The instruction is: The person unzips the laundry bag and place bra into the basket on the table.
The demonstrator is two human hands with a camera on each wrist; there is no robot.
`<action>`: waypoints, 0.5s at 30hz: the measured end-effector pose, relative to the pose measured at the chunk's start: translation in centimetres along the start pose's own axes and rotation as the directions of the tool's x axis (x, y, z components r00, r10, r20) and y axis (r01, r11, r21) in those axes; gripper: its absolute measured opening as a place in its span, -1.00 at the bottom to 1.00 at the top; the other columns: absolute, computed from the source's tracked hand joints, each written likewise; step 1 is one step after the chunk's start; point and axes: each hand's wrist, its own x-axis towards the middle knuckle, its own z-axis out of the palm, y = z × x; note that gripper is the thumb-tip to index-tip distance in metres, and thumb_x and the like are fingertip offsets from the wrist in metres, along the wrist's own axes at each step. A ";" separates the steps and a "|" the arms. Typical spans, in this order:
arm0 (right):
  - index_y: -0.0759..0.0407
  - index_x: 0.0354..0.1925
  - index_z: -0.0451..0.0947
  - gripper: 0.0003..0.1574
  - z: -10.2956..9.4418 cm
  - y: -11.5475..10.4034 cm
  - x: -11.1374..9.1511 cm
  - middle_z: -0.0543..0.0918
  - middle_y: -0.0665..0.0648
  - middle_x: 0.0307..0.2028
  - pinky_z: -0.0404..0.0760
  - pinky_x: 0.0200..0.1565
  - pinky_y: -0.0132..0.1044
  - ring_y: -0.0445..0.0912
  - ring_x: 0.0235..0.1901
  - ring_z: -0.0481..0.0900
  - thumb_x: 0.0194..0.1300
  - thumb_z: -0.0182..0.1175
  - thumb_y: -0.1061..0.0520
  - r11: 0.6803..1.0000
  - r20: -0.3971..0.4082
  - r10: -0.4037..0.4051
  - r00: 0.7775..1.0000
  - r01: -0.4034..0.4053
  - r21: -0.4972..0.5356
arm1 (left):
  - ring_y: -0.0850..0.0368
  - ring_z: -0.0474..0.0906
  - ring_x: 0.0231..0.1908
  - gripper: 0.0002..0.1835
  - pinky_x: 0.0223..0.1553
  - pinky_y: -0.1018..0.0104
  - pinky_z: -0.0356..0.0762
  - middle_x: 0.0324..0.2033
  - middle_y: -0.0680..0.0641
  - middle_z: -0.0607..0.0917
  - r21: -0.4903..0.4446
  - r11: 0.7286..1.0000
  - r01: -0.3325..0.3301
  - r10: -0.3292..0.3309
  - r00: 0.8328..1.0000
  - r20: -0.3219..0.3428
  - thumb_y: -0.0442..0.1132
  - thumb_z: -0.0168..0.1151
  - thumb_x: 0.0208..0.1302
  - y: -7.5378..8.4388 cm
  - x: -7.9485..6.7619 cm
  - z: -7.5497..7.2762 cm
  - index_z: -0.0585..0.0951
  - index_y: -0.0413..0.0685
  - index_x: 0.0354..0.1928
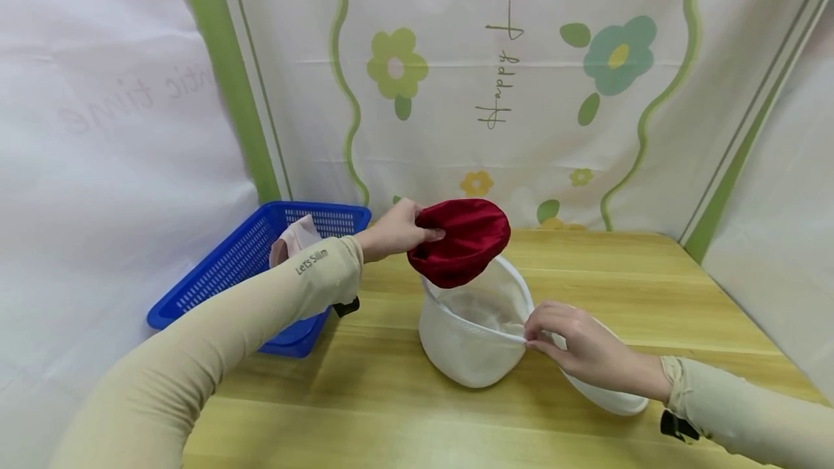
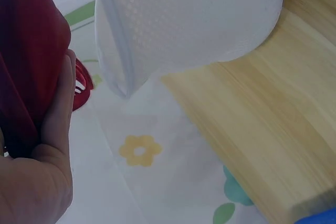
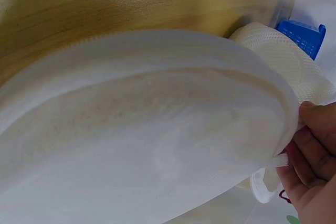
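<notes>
My left hand pinches a dark red satin bra, folded into a rounded cup shape, above a white mesh laundry bag. The bag stands upright on the table with its round mouth uncovered. At the right of the rim, my right hand pinches the edge between thumb and fingers. The bag's round white lid hangs folded back beneath that hand and fills much of the right wrist view. In the left wrist view the bra is apart from the bag's rim; a red loop shows behind the fingers.
A blue plastic basket stands on the left of the wooden table, partly behind the left sleeve. Pale pink fabric lies in it. Printed curtains close off the back and both sides.
</notes>
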 end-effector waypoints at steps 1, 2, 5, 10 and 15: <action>0.09 -0.30 0.58 -0.72 0.0 0.0 0.0 0.59 -0.09 -0.30 0.53 -0.34 -0.40 -0.19 -0.37 0.52 0.12 0.40 0.40 1.000 0.001 0.000 1.000 0.000 0.000 | 0.18 0.58 -0.47 -0.82 -0.40 0.39 0.57 -0.42 -0.08 0.74 0.004 1.000 -0.002 0.002 1.000 -0.010 -0.31 0.31 0.30 -0.1 -0.1 -0.2 0.70 -0.29 -0.15; 0.09 -0.30 0.58 -0.72 0.0 0.0 0.0 0.59 -0.09 -0.30 0.53 -0.34 -0.41 -0.19 -0.36 0.52 0.12 0.39 0.40 1.000 0.001 0.000 1.000 0.000 0.000 | 0.18 0.57 -0.48 -0.83 -0.41 0.39 0.55 -0.44 -0.08 0.73 -0.001 1.000 -0.002 0.002 1.000 -0.019 -0.31 0.31 0.30 -0.1 -0.2 -0.3 0.70 -0.30 -0.16; 0.08 -0.30 0.58 -0.75 0.1 0.0 0.0 0.59 -0.10 -0.30 0.52 -0.34 -0.42 -0.21 -0.37 0.51 0.14 0.38 0.38 1.000 -0.002 -0.007 1.000 0.007 -0.005 | 0.20 0.48 -0.54 -0.83 -0.50 0.42 0.44 -0.51 -0.05 0.67 0.010 1.000 -0.001 0.002 0.999 -0.051 -0.28 0.31 0.31 -0.3 -0.5 -0.7 0.68 -0.29 -0.24; 0.08 -0.30 0.58 -0.94 0.2 0.0 0.1 0.59 -0.09 -0.31 0.52 -0.33 -0.44 -0.23 -0.36 0.50 0.34 0.28 0.20 1.000 -0.012 -0.022 1.000 0.022 -0.008 | 0.22 0.41 -0.61 -0.78 -0.57 0.43 0.35 -0.63 0.02 0.57 0.064 0.998 0.012 -0.006 0.995 -0.103 -0.20 0.32 0.31 -0.8 -0.6 -1.4 0.65 -0.25 -0.37; 0.08 -0.30 0.57 -0.84 0.3 0.0 0.3 0.59 -0.09 -0.31 0.51 -0.33 -0.44 -0.23 -0.36 0.49 0.43 0.18 0.07 0.999 -0.018 -0.032 0.999 0.032 -0.011 | 0.23 0.39 -0.63 -0.76 -0.60 0.43 0.33 -0.65 0.00 0.58 0.091 0.996 0.010 0.003 0.990 -0.144 -0.17 0.33 0.31 -1.3 -0.8 -2.4 0.66 -0.25 -0.38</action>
